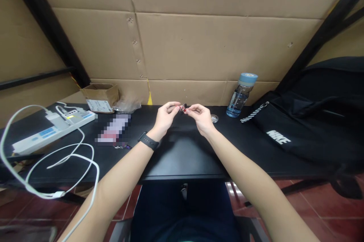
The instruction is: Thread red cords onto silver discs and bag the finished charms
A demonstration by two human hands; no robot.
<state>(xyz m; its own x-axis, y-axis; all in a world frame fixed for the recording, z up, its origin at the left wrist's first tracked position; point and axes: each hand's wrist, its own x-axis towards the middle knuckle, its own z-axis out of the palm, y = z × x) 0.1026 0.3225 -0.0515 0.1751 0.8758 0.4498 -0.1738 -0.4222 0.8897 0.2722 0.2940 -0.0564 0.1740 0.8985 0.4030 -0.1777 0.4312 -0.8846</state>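
Above the back part of the black table, my left hand (165, 118) and my right hand (201, 117) meet with their fingertips almost together. Pinched between them is a small red and dark object (183, 108), too small to name; some of it looks shiny. Thumb and fingers of both hands are closed on it from either side. Just right of my right hand, a small clear round piece (214, 118) lies on the table, partly hidden by the hand. A black watch (148, 141) is on my left wrist.
A power strip (54, 132) with white cables (95, 174) takes up the left, one cable crossing my left forearm. Behind are a small cardboard box (101, 98) and clear plastic bag (127, 105). A blurred-out flat item (113, 130), bottle (240, 96) and black bag (307, 121) also stand around.
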